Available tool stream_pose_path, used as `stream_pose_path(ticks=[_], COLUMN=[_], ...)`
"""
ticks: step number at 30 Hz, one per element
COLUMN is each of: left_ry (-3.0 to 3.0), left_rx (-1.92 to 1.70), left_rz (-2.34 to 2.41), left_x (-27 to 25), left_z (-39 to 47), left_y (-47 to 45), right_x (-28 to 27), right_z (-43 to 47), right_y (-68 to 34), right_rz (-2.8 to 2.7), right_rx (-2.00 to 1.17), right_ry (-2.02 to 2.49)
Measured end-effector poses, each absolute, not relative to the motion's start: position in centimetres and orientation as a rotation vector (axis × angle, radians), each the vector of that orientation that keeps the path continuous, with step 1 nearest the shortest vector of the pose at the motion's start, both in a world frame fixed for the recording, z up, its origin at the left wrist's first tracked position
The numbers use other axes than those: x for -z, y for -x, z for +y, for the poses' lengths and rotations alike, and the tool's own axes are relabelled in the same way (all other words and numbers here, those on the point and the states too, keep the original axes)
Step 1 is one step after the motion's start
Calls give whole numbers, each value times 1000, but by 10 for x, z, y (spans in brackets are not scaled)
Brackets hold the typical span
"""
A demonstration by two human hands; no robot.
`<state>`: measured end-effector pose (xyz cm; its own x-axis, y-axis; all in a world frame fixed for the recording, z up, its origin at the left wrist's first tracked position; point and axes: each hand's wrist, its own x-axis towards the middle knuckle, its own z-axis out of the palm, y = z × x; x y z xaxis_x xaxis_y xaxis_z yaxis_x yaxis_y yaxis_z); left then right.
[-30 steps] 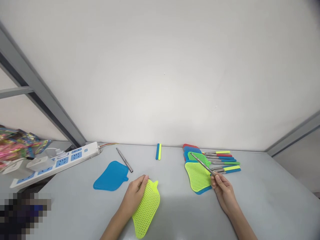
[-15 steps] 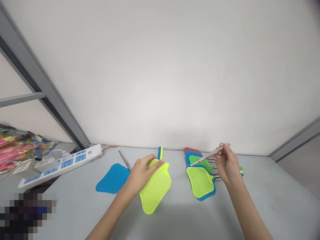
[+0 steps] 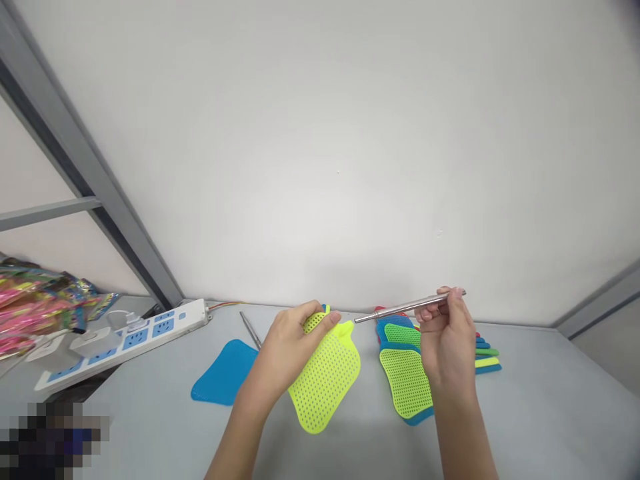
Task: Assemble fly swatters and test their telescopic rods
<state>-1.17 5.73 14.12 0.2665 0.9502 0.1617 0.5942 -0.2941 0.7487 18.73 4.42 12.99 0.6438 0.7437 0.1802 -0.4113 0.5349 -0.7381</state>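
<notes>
My left hand pinches a yellow-green perforated fly swatter head near its top, with the neck pointing up to the right. In my right hand is a silver metal rod, its thinner tip close to the neck of the yellow-green head; a small gap seems to lie between them. Left of my left hand lie a blue swatter head and another metal rod, partly hidden by that hand. Behind my left hand, the tip of a blue and yellow-green handle shows.
A stack of fly swatters in red, blue, green and yellow-green lies at the right, its coloured handles pointing right. At the left are a white power strip with plugs and several shiny colourful packages. A pale wall rises behind the table.
My right hand has brought the rod leftward, nearer the neck of the yellow-green head. My left hand and that head have shifted slightly right, now covering most of the handle behind.
</notes>
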Motion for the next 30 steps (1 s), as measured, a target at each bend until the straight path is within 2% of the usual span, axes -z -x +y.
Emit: stream_pose_path(ticks=[25, 30], left_ry=[-1931, -1824], left_rx=[-776, -652], left_rz=[1345, 1313], left_x=[-139, -136], left_z=[63, 68], left_y=[14, 18], right_x=[-125, -126], right_z=[45, 44], right_y=[-180, -179], right_rz=[-537, -581], right_rx=[-637, -637], right_ry=[735, 720])
